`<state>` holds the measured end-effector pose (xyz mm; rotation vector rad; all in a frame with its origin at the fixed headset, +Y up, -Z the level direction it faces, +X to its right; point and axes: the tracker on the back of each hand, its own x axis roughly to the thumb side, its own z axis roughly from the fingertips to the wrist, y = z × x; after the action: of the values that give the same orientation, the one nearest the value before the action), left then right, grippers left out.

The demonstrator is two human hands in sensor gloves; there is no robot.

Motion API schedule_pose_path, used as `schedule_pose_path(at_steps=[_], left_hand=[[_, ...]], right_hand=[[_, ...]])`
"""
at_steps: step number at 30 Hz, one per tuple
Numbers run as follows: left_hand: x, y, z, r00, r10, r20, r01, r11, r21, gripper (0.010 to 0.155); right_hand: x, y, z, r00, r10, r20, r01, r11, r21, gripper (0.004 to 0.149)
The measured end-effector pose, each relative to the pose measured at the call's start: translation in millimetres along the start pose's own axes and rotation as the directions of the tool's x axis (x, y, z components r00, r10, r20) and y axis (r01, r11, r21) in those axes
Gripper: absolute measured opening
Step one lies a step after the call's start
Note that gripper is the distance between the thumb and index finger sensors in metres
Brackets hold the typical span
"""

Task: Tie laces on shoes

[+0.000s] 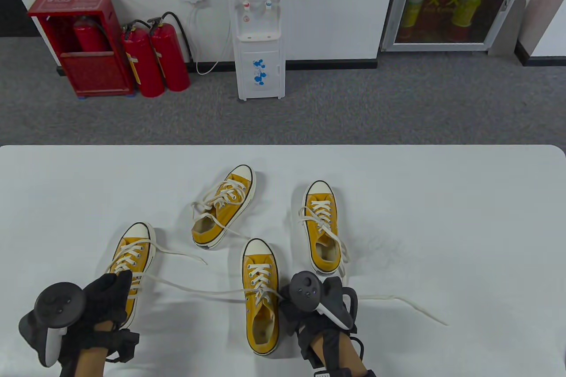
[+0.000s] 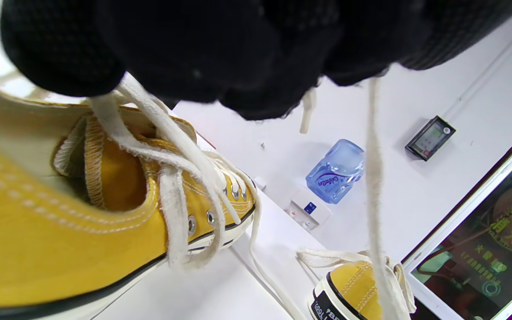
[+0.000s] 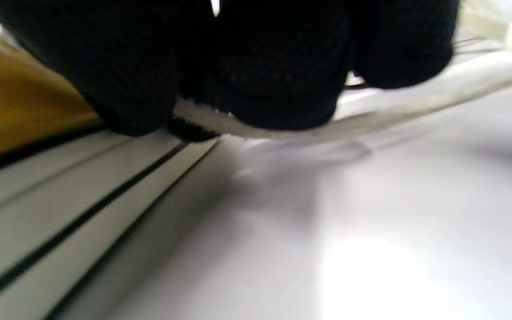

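Your left hand sits closed over the collar of the near-left yellow canvas sneaker on the white table, pinching its cream flat laces, apparently to gather them for a knot. Your right hand grips a cream lace end low beside the near-centre yellow sneaker, likely drawing it taut; two more sneakers lie beyond.
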<state>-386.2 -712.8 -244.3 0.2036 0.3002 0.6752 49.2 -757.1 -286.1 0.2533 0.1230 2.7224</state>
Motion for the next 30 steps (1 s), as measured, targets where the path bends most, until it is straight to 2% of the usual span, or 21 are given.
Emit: schedule_pose_path(at_steps=[6,9,12,14,20,22,24,30], left_hand=[[0,-1,0,1.000,0.008,-0.005,-0.008,1.000,-0.011,0.036],[1,-1,0,1.000,0.012,-0.005,-0.012,1.000,-0.015,0.036],[1,-1,0,1.000,0.014,-0.004,-0.014,1.000,-0.017,0.036],[1,-1,1,1.000,0.019,-0.004,-0.019,1.000,-0.018,0.037],[2,-1,0,1.000,0.025,0.001,-0.025,0.999,-0.022,0.037],[2,-1,0,1.000,0.025,0.006,-0.025,0.999,-0.023,0.037],[3,-1,0,1.000,0.022,0.009,-0.022,1.000,-0.022,0.037],[3,-3,1,1.000,0.024,0.010,-0.024,0.999,-0.032,0.037]], right_hand=[[-13,-8,10,0.988,-0.149,-0.040,0.151,0.988,0.043,0.043],[-18,-14,14,0.960,-0.279,-0.031,0.280,0.959,0.038,0.043],[-23,-20,16,0.903,-0.430,-0.020,0.430,0.901,0.059,0.044],[-24,-25,16,0.831,-0.555,-0.010,0.555,0.830,0.048,0.044],[-21,-39,10,0.645,-0.764,0.012,0.764,0.645,-0.036,0.043],[-20,-40,7,0.621,-0.784,0.012,0.783,0.619,-0.059,0.042],[-19,-37,2,0.576,-0.817,0.008,0.816,0.574,-0.071,0.042],[-16,-23,-10,0.383,-0.924,-0.016,0.923,0.384,-0.027,0.043]])
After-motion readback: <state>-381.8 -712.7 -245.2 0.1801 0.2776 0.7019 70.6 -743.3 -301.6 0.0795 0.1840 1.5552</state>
